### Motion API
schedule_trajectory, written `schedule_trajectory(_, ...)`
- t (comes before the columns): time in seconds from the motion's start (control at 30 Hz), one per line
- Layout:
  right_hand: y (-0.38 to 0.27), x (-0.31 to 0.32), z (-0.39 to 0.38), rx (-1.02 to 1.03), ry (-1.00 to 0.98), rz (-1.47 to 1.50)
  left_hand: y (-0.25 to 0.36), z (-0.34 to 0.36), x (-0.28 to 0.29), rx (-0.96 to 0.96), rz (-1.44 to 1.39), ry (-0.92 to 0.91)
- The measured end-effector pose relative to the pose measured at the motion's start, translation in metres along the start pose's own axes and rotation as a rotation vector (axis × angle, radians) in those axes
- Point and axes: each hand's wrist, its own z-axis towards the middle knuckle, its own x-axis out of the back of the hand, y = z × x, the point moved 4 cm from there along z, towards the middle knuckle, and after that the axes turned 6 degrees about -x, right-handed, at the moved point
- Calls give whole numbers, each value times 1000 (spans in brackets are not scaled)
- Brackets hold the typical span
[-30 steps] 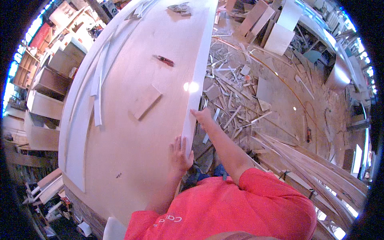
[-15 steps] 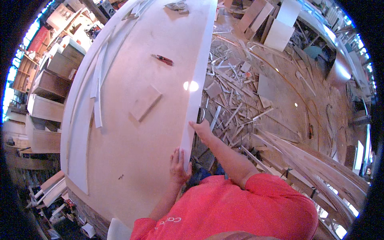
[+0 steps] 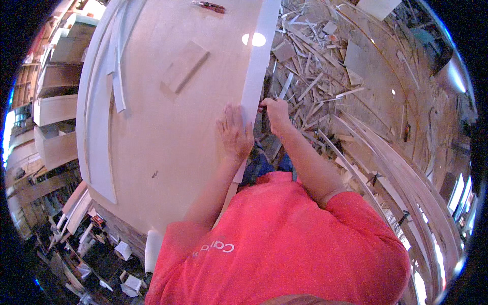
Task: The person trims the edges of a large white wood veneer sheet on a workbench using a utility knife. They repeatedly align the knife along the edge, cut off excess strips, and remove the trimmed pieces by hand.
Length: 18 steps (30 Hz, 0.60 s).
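A broad pale wooden panel [image 3: 152,147] lies in front of me, with a long white strip [image 3: 254,76] running along its right edge. My left hand [image 3: 236,133] rests flat on the panel, fingers stretched forward, its thumb side against the white strip. Just beyond that edge, my right hand [image 3: 274,113] is closed with its fingertips at the panel's side. Whatever they pinch is hidden there. Farther up the panel lie a flat wooden block [image 3: 187,66] and a red utility knife [image 3: 209,6].
Narrow white strips [image 3: 117,84] lie along the panel's left side. Wood offcuts [image 3: 305,76] litter the floor at right. Long bent boards [image 3: 401,168] stand near my right elbow. Open wooden boxes [image 3: 57,109] line the far left.
The view has shifted, so the panel sits higher in the picture. My right hand has come closer to my left along the edge, and its thumb has left the strip's top.
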Motion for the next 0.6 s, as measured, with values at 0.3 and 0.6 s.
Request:
schedule_trajectory(0.3, 11, 30, -35, -184, -159, -2, -7, 61, -30, 9, -16, 97)
schedule_trajectory(0.6, 67, 102, -64, -533, -97, 214, -8, 61, -33, 31, -85, 104)
